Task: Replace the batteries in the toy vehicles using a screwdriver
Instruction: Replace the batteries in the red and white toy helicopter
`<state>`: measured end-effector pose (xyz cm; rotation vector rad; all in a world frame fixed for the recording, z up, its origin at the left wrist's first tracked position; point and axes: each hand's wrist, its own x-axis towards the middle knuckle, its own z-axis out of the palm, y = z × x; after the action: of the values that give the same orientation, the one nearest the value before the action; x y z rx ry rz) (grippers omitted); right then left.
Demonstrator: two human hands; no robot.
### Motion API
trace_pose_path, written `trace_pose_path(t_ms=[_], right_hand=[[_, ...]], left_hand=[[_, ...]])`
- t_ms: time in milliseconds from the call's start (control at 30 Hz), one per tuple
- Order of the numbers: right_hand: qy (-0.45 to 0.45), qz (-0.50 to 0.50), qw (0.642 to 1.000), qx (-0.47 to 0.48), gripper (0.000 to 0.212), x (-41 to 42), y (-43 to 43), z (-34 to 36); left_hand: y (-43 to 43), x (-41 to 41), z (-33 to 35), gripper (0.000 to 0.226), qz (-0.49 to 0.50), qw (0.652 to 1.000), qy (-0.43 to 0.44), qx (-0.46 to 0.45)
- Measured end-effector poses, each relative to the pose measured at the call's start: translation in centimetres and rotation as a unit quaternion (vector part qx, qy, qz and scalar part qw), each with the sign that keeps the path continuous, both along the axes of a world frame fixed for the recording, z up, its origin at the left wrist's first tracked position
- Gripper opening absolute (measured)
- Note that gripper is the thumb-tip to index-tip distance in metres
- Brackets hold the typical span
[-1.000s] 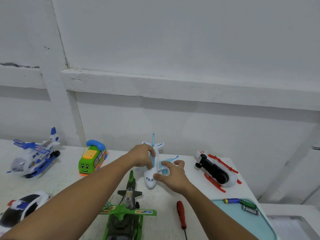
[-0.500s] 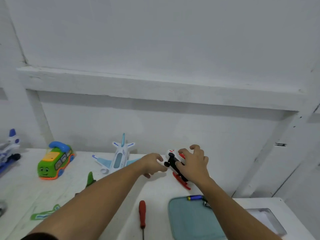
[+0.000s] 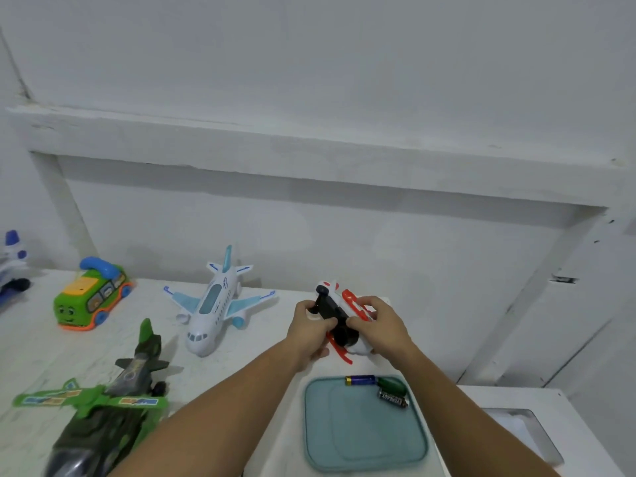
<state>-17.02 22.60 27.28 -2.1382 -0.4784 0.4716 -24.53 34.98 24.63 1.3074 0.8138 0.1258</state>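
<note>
A white, black and red toy helicopter [image 3: 335, 309] lies upside down at the table's back right, red skids up. My left hand [image 3: 309, 330] grips its left side and my right hand [image 3: 380, 327] grips its right side; both sets of fingers curl round the body. Just in front sits a teal tray [image 3: 364, 432] with three batteries [image 3: 377, 389] at its far edge: a blue one, a green one, a black one. The screwdriver is hidden behind my left forearm.
A white and light-blue toy airliner [image 3: 215, 302] stands left of the helicopter. A green toy plane [image 3: 110, 397] lies at the front left. A green toy bus with a blue handset [image 3: 91, 299] and a blue-white toy [image 3: 12, 266] stand at the far left. The wall runs close behind.
Both hands left the white airliner, reached right to the upside-down helicopter and now grip it from both sides. The view has swung to the right.
</note>
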Motion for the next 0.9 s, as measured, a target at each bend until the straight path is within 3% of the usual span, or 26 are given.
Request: trace_pose_path(t_ms=[167, 333, 467, 600, 700, 900], right_hand=[[0.029, -0.006, 0.999, 0.037, 0.045, -0.2, -0.2, -0.7], [0.123, -0.002, 0.98, 0.154, 0.035, -1.1, -0.3, 0.2], [0.184, 0.013, 0.948, 0.258, 0.027, -2.6, -0.4, 1.6], [0.249, 0.051, 0.904, 0.344, 0.04, -4.4, 0.0, 2.8], [0.278, 0.088, 0.879, 0.377, 0.052, -6.1, 0.8, 4.1], [0.313, 0.142, 0.844, 0.412, 0.051, -9.4, 2.8, 5.6]], left_hand=[[-0.8, -0.8, 0.4, 0.042, 0.02, 0.997, -0.058, 0.043], [-0.4, -2.0, 1.5, 0.049, 0.049, 0.987, -0.106, 0.107], [-0.3, -4.3, 3.5, 0.049, 0.082, 0.968, -0.205, 0.122], [0.5, -7.4, 5.6, 0.059, 0.09, 0.943, -0.261, 0.186], [1.4, -9.6, 6.8, 0.066, 0.085, 0.932, -0.282, 0.212], [2.6, -13.8, 8.2, 0.065, 0.021, 0.933, -0.303, 0.195]])
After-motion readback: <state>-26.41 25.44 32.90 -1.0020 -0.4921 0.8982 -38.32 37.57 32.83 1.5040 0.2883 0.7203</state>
